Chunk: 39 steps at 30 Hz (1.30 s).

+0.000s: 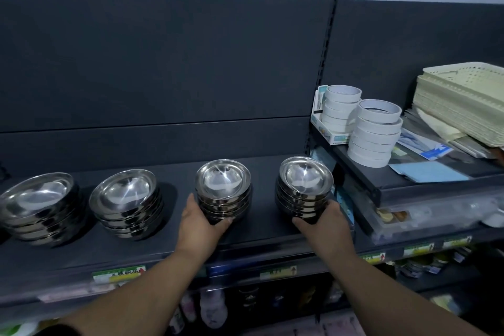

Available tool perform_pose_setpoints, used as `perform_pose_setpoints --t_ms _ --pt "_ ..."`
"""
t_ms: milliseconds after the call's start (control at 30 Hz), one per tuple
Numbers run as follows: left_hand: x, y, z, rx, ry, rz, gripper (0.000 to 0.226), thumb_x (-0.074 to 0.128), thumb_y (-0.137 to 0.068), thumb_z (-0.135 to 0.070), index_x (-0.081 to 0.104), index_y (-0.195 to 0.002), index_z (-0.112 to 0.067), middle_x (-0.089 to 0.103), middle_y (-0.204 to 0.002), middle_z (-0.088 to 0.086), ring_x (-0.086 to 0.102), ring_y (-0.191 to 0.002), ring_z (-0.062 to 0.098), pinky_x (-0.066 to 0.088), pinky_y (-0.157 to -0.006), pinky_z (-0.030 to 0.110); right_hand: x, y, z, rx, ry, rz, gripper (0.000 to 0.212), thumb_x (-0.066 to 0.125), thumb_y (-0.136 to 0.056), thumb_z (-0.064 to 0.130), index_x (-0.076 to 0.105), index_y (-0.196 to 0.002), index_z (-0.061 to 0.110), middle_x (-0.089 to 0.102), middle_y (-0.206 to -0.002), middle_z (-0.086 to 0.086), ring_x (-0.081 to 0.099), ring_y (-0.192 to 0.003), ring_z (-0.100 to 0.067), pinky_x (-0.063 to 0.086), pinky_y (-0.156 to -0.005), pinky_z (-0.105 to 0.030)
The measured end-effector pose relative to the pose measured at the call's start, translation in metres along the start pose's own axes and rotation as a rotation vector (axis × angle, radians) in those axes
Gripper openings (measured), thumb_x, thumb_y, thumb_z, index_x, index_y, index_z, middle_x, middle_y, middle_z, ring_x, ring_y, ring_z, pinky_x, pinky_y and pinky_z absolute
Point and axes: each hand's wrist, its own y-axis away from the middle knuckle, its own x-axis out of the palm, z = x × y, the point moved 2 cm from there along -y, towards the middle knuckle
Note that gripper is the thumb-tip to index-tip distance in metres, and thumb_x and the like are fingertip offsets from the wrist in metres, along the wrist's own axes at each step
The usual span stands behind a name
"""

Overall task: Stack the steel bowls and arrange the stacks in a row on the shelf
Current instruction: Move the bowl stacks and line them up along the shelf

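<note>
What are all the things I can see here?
bowl stacks: four, shiny silver, in a row on the shelf
shelf: one, dark grey, under the bowls
tape rolls: two piles, white, on the raised shelf at right
baskets: one pile, cream, far right
blue sheet: one, light blue, beside the tape
price labels: several, green and yellow, on shelf edges
left hand: grips the third stack
right hand: grips the rightmost stack

Hands on bowl stacks along the shelf (169, 243).
The left hand (200, 222) grips the third stack (223, 185) at its base, the right hand (324, 222) the rightmost stack (305, 183); the leftmost stack (38, 199) and second stack (125, 194) stand free.
</note>
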Motion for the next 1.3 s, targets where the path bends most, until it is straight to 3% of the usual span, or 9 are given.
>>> perform_pose_setpoints --t_ms 300,500,667,733,867,967,1100,1300 --pt "0.002 -0.005 0.002 0.019 -0.001 0.012 0.089 0.086 -0.064 -0.027 0.036 -0.137 -0.016 0.057 -0.128 0.006 0.055 -0.117 0.022 0.042 -0.096 0.028 0.007 -0.016 0.010 0.017 0.002 0.006 0.068 0.084 -0.070 0.030 0.046 -0.122 0.008 0.060 -0.120 -0.013 0.059 -0.110 -0.030 0.040 -0.081 -0.026" --pt "0.002 -0.005 -0.002 0.016 0.001 0.019 0.084 0.085 -0.065 -0.025 0.038 -0.135 -0.017 0.058 -0.125 0.003 0.056 -0.115 0.020 0.040 -0.092 0.023 0.010 -0.021 0.014 0.030 0.022 0.029 0.067 0.083 -0.071 0.030 0.045 -0.120 0.006 0.061 -0.120 -0.016 0.059 -0.111 -0.032 0.044 -0.084 -0.029" --pt "0.000 -0.001 0.000 -0.017 -0.060 0.062 0.067 0.083 -0.070 -0.025 0.048 -0.126 -0.012 0.060 -0.121 0.004 0.056 -0.115 0.022 0.037 -0.085 0.019 0.014 -0.004 0.007 0.057 0.192 0.118 0.063 0.077 -0.076 0.042 0.048 -0.117 0.004 0.064 -0.116 -0.014 0.060 -0.109 -0.031 0.045 -0.081 -0.031" --pt "-0.004 0.004 0.001 -0.005 -0.134 0.101 0.059 0.080 -0.073 -0.029 0.053 -0.122 -0.009 0.060 -0.120 0.007 0.054 -0.117 0.023 0.036 -0.083 0.017 0.015 0.008 0.009 0.039 0.346 0.167 0.056 0.069 -0.079 0.051 0.054 -0.116 0.012 0.066 -0.117 -0.007 0.060 -0.112 -0.027 0.045 -0.088 -0.032" --pt "-0.021 0.012 0.009 0.002 -0.209 0.158 0.074 0.073 -0.079 -0.038 0.041 -0.137 -0.004 0.046 -0.140 0.012 0.041 -0.131 0.023 0.032 -0.102 0.021 0.022 0.034 0.028 -0.074 0.424 0.212 0.053 0.061 -0.080 0.057 0.060 -0.123 0.026 0.067 -0.122 0.005 0.058 -0.117 -0.016 0.037 -0.107 -0.035" --pt "-0.044 0.018 0.022 0.018 -0.242 0.177 0.078 0.071 -0.080 -0.043 0.038 -0.141 -0.008 0.043 -0.143 0.010 0.040 -0.133 0.020 0.027 -0.106 0.020 0.041 0.057 0.054 -0.140 0.314 0.263 0.056 0.066 -0.078 0.055 0.060 -0.125 0.026 0.066 -0.123 0.006 0.060 -0.115 -0.014 0.044 -0.098 -0.027" --pt "-0.090 0.024 0.045 0.057 -0.242 0.172 0.051 0.071 -0.080 -0.040 0.059 -0.125 -0.019 0.062 -0.126 -0.002 0.057 -0.115 0.010 0.035 -0.091 0.011 0.082 0.090 0.099 -0.220 0.217 0.342 0.046 0.073 -0.074 0.051 0.066 -0.112 0.026 0.070 -0.113 0.008 0.064 -0.105 -0.010 0.050 -0.091 -0.026" --pt "-0.193 0.016 0.106 0.015 -0.242 0.000 0.033 0.070 -0.081 -0.038 0.068 -0.109 -0.021 0.071 -0.102 -0.006 0.062 -0.092 0.005 0.034 -0.072 0.007 0.161 0.139 0.178 -0.328 0.147 0.451 0.038 0.076 -0.074 0.043 0.071 -0.107 0.023 0.073 -0.104 0.008 0.066 -0.095 -0.005 0.050 -0.086 -0.020"
